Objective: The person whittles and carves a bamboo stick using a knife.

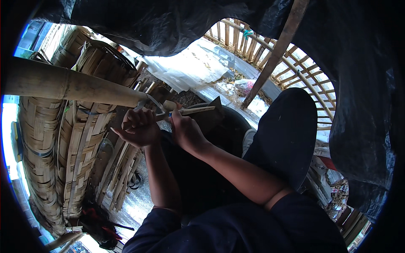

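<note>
My left hand [141, 126] is raised just below the tip of a thick bamboo pole, its fingers curled. What lies inside them, if anything, is hidden. Close beside it, my right hand [185, 131] closes round a pale wooden stick [199, 110], which sticks out to the right past the knuckles. A thin, curved, blade-like strip [157, 103] shows just above the two hands; I cannot tell what it is joined to. Behind the hands stands a short, pale, rounded wooden piece [170, 105].
The bamboo pole [76, 84] reaches in from the left. Tall woven bamboo rolls [40, 143] stand at left, with split bamboo strips [120, 177] beside them. Dark sheeting [363, 105] hangs at right. A slanted wooden post [276, 52] and a bamboo lattice fence [310, 78] rise beyond my knee.
</note>
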`<action>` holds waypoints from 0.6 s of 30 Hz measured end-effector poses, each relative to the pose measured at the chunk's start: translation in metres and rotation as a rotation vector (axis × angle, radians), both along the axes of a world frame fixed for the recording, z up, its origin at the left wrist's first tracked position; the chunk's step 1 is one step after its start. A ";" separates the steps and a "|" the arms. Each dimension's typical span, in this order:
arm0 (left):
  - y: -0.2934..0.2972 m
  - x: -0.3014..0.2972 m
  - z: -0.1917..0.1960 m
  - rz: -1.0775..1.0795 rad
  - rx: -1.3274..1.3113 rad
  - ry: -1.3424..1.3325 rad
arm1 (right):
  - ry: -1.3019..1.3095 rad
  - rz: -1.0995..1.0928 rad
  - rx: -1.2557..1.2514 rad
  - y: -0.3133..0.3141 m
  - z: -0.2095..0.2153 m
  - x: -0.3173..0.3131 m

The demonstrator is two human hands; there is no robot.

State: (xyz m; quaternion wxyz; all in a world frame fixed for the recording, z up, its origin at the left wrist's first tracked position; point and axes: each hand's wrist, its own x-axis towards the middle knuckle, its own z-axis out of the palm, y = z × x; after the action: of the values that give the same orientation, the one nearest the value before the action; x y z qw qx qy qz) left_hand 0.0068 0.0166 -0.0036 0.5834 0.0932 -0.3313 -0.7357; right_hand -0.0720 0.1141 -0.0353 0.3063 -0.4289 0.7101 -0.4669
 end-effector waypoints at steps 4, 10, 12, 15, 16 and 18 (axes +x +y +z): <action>-0.011 0.008 -0.011 0.039 -0.012 -0.010 | 0.157 -0.005 0.216 0.000 -0.033 -0.008; -0.018 0.012 -0.016 -0.002 -0.047 0.006 | 0.173 0.017 0.294 0.001 -0.050 -0.018; -0.018 0.013 -0.017 -0.030 -0.074 0.034 | 0.035 0.011 0.059 0.002 -0.011 0.004; -0.013 0.004 -0.010 -0.055 -0.051 0.033 | 0.136 -0.034 0.134 0.006 -0.040 -0.013; -0.015 0.003 -0.009 -0.130 -0.122 0.023 | 0.235 -0.069 0.137 0.007 -0.062 -0.024; -0.019 0.005 -0.011 -0.207 -0.194 0.015 | 0.198 -0.086 0.196 0.007 -0.076 -0.036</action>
State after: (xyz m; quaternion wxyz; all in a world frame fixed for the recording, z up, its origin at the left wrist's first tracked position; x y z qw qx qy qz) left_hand 0.0122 -0.0026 -0.0142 0.5131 -0.0038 -0.4044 -0.7571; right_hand -0.1078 0.1215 -0.1112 0.2548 -0.4100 0.7968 -0.3633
